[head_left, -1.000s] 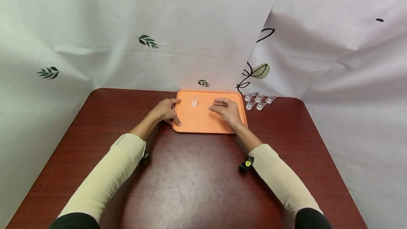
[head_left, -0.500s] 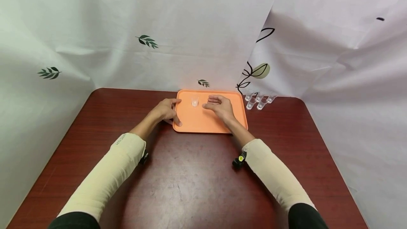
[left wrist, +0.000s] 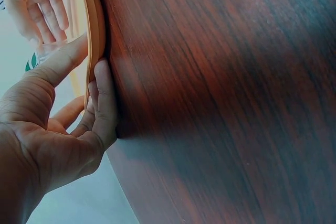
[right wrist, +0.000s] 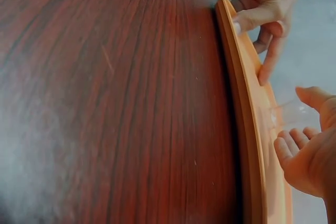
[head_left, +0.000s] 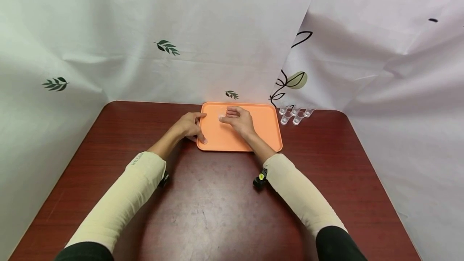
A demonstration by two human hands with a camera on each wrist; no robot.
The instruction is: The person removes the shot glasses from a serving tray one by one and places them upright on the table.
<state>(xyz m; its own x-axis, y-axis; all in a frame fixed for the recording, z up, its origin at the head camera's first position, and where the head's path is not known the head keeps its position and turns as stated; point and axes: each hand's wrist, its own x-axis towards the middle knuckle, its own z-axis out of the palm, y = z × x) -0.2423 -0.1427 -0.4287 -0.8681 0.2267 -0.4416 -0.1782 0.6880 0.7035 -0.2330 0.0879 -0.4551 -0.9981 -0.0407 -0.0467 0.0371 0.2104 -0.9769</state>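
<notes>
An orange tray (head_left: 262,132) lies at the far middle of a dark wooden table (head_left: 217,204). My left hand (head_left: 188,126) pinches the tray's left rim (left wrist: 94,30), thumb on top and fingers at the edge below. On the tray's far left part stands a small clear cup (head_left: 221,112), half hidden in the head view. My right hand (head_left: 236,118) is at that cup, thumb and fingers spread to either side of it and not closed on it. The right wrist view shows the cup (right wrist: 287,113) between thumb and fingers.
Several small clear cups (head_left: 295,116) stand in a cluster on the table just right of the tray. White printed sheets (head_left: 217,43) hang close behind and to both sides. The table's near half is bare wood.
My right hand has slid left across the tray, from its right half up to the clear cup. The left hand has kept its hold on the tray's rim.
</notes>
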